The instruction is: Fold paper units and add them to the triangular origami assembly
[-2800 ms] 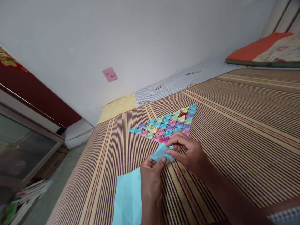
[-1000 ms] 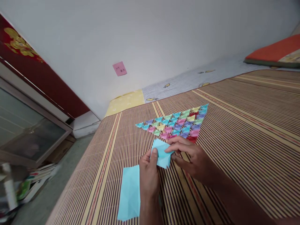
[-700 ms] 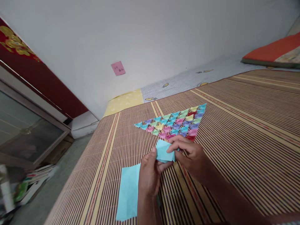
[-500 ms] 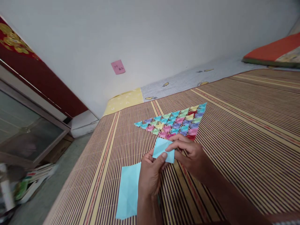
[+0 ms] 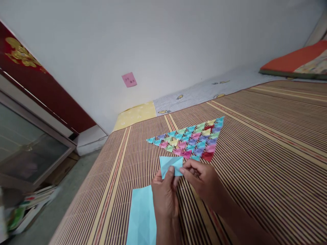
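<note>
A small folded light-blue paper piece [image 5: 170, 165] is pinched between both hands above the striped bamboo mat [image 5: 255, 143]. My left hand [image 5: 165, 195] grips its lower left edge with thumb and fingers closed. My right hand [image 5: 201, 178] pinches its right edge. Just beyond lies a triangular patchwork of several small folded paper pieces [image 5: 192, 140] in blue, pink, green, yellow and purple. A larger light-blue paper sheet [image 5: 141, 216] lies flat on the mat under my left wrist.
A white wall with a pink sticky note [image 5: 129, 79] rises behind the mat. A red cabinet with a glass door [image 5: 28, 136] stands at the left, with papers on the floor below. An orange cushion [image 5: 293, 61] lies far right.
The small blue piece has been turned and flattened between my fingers and now sits a little lower and further left. The view has shifted slightly.
</note>
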{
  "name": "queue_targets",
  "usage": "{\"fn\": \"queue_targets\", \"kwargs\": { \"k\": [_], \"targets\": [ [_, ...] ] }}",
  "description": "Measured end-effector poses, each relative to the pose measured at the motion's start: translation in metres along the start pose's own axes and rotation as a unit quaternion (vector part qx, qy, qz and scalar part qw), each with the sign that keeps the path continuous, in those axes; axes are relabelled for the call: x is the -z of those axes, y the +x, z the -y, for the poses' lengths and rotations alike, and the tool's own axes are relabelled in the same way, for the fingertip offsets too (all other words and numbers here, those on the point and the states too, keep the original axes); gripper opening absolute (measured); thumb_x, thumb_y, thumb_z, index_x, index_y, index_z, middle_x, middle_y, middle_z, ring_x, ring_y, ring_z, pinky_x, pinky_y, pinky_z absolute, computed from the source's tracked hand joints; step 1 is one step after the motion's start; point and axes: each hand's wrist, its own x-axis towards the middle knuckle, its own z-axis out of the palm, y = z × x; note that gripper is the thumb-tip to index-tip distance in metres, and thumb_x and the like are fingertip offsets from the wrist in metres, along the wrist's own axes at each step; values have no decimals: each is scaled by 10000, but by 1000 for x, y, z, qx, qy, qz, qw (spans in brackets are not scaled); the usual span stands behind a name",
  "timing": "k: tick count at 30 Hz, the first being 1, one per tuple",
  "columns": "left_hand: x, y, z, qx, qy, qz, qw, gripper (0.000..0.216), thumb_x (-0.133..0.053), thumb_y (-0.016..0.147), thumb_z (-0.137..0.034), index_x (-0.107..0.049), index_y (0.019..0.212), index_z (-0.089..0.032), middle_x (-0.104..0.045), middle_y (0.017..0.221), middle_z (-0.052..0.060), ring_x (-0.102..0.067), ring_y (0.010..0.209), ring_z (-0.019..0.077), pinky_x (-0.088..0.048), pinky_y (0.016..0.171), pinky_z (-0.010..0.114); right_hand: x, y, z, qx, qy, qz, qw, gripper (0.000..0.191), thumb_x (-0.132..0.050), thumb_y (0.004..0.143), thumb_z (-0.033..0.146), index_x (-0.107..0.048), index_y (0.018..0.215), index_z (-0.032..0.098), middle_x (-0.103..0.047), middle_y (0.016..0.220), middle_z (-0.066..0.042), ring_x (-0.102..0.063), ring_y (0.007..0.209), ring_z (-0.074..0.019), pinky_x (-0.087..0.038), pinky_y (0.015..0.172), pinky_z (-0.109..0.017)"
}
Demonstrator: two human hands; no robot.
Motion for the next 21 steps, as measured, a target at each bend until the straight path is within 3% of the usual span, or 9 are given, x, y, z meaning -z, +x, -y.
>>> {"fn": "queue_targets", "kwargs": {
  "k": [6,13,17,21],
  "targets": [
    [0,-2,0,27,-10,-13,1000,312,-942,560,-195,-668,696,-137,-716,631,0,-667,556,116,-617,671,285,-4,2,-5,-40,12,-11,999,282,-567,877,367,-561,652,197,-483,532,37,-435,481,-119,-330,458,-236],
    [-2,-6,0,21,36,14,999,299,-941,554,-234,-740,749,-127,-778,757,68,-752,743,226,-614,707,331,-1,2,-8,-27,-47,-20,998,258,-618,837,311,-503,627,215,-472,502,52,-442,470,-119,-330,479,-234],
    [6,-5,-4,19,118,40,992,255,-918,614,-268,-775,765,-119,-783,770,82,-738,716,212,-597,650,296,9,6,-11,-30,28,-44,998,178,-733,769,320,-625,844,200,-547,677,39,-500,573,-134,-413,528,-239],
    [12,-5,-7,10,202,117,972,174,-833,752,-289,-793,802,-127,-784,796,74,-734,797,218,-583,837,356,21,9,-7,40,49,-8,998,83,-699,826,275,-715,862,201,-618,830,-10,-577,780,-174,-476,720,-288]
  ]
}}
